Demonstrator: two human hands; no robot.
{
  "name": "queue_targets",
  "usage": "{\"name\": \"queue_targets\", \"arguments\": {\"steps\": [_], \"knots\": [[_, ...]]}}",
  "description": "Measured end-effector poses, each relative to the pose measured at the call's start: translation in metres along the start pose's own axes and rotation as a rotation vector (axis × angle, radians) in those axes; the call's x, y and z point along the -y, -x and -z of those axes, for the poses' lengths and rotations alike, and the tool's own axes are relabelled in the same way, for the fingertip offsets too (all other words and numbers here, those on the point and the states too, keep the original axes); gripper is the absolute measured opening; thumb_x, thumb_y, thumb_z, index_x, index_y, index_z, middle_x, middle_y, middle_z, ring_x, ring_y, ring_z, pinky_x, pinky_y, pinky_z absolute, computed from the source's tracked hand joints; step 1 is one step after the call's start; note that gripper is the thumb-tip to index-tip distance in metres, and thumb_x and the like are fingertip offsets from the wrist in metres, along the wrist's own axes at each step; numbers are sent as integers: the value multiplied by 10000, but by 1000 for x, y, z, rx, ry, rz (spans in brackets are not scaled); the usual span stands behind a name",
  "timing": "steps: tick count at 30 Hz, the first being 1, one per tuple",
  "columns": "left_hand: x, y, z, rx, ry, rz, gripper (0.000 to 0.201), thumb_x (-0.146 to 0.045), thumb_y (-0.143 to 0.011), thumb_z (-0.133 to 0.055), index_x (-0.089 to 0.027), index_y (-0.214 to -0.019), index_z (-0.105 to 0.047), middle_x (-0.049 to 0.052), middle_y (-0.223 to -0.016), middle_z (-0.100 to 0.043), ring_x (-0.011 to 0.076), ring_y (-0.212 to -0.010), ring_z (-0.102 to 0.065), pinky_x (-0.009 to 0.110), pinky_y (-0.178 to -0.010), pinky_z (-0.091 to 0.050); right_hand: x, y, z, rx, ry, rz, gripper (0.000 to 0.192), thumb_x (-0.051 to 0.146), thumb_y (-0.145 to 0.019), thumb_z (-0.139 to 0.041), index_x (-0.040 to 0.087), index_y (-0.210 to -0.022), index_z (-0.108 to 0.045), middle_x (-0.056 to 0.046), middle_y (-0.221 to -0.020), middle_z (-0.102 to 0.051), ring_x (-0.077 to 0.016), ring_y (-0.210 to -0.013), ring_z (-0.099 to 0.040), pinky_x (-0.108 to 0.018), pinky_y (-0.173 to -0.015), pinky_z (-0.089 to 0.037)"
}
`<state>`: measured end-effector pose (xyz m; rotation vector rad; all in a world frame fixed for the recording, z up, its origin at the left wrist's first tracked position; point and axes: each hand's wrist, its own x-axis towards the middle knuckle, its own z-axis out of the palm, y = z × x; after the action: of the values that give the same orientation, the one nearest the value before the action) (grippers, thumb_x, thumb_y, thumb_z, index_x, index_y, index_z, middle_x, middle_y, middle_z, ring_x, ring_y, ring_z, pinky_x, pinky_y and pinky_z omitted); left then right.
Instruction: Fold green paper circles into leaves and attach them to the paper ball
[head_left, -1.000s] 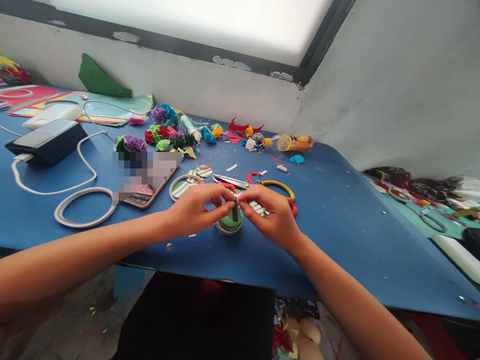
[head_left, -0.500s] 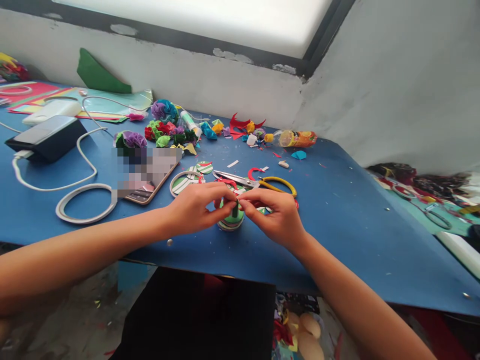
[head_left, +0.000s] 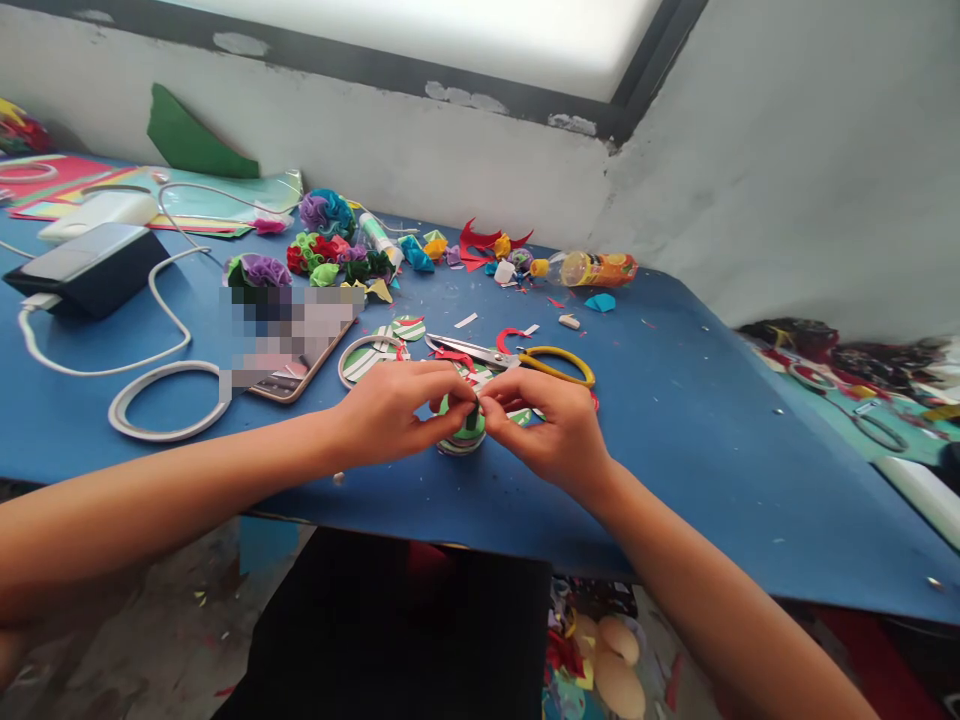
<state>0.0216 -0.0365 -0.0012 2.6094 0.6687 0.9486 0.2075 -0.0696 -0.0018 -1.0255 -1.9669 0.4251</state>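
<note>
My left hand (head_left: 397,410) and my right hand (head_left: 551,425) meet fingertip to fingertip near the table's front edge, both closed in a pinch. Between them is a small dark green strip (head_left: 472,416), which looks like paper; the fingers partly hide it. Just below sits a round green piece (head_left: 459,443) with pale layered edges, like a small stack of discs. Behind the hands lie scissors (head_left: 559,365) with yellow handles, their blades pointing left. Striped green-and-white paper discs (head_left: 407,328) and red paper scraps (head_left: 511,340) lie around them.
A phone (head_left: 319,350), a tape-like ring (head_left: 171,402) and a dark box with a white cable (head_left: 86,270) are on the left. Crumpled paper flowers (head_left: 328,215), a glue stick (head_left: 377,235) and an orange-labelled bottle (head_left: 596,269) line the back of the blue table (head_left: 712,460).
Both hands stay in the same pinch over the round green piece, with only slight finger movement. The view has shifted a little.
</note>
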Motion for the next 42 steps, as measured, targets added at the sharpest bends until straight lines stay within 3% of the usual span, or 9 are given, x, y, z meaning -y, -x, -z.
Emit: {"name": "queue_targets", "arguments": {"steps": [6, 15, 20, 25, 29, 34, 39, 42], "knots": [[0, 0, -2, -24, 68, 40, 107, -222, -827, -516, -158, -848, -599, 9, -740, -624, 73, -627, -536, 191, -619, -432, -1, -1, -1, -28, 7, -8, 49, 137, -729, -528, 174, -711, -555, 8, -659, -591, -88, -599, -550, -207, -552, -519], [1, -6, 1, -153, 323, 307, 153, -256, -820, -536, -130, -845, -619, 15, -722, -637, 63, -575, -539, 174, -550, -462, -16, -9, 8, -169, 3, -210, 72, 204, -740, -519, 174, -681, -546, 14, -616, -563, -83, -546, -505, -206, -513, -456], [2, -8, 4, -233, 383, 407, 182, -292, -806, -552, -125, -848, -608, 14, -679, -620, 66, -539, -536, 168, -487, -448, -26, -12, 12, -190, -12, -336, 108, 246, -759, -514, 170, -685, -534, 16, -577, -535, -83, -510, -474, -200, -463, -393], [1, -8, 5, -257, 408, 436, 182, -296, -797, -558, -126, -840, -607, 4, -635, -589, 64, -531, -527, 157, -472, -440, -33, -13, 13, -202, -65, -368, 137, 278, -794, -498, 166, -723, -535, 16, -600, -538, -82, -516, -486, -208, -480, -398], [1, -8, 5, -221, 391, 413, 183, -291, -805, -552, -125, -856, -611, 8, -663, -601, 61, -541, -534, 157, -489, -448, -30, -12, 9, -138, -243, -319, 234, 377, -840, -470, 166, -860, -569, -12, -770, -584, -87, -611, -543, -222, -554, -461], [3, -6, 4, -189, 346, 380, 185, -291, -812, -545, -136, -877, -624, 8, -674, -597, 69, -559, -531, 175, -504, -434, -23, -11, 5, 110, -448, -300, 239, 387, -799, -557, 177, -911, -583, -8, -762, -604, -92, -656, -560, -221, -599, -490], [3, -6, 4, -202, 343, 406, 185, -289, -811, -541, -129, -858, -622, 13, -672, -594, 72, -557, -532, 177, -503, -429, -23, -9, 3, 114, -431, -337, 402, 342, -719, -666, 225, -1068, -504, -29, -973, -589, -109, -781, -582, -230, -648, -499], [2, -7, 4, -201, 363, 428, 185, -293, -809, -543, -131, -853, -620, 13, -677, -595, 68, -554, -529, 171, -499, -425, -24, -8, 2, 191, -414, -337, 438, 326, -730, -658, 232, -1112, -467, -48, -1064, -564, -122, -837, -583, -242, -680, -504]]}}
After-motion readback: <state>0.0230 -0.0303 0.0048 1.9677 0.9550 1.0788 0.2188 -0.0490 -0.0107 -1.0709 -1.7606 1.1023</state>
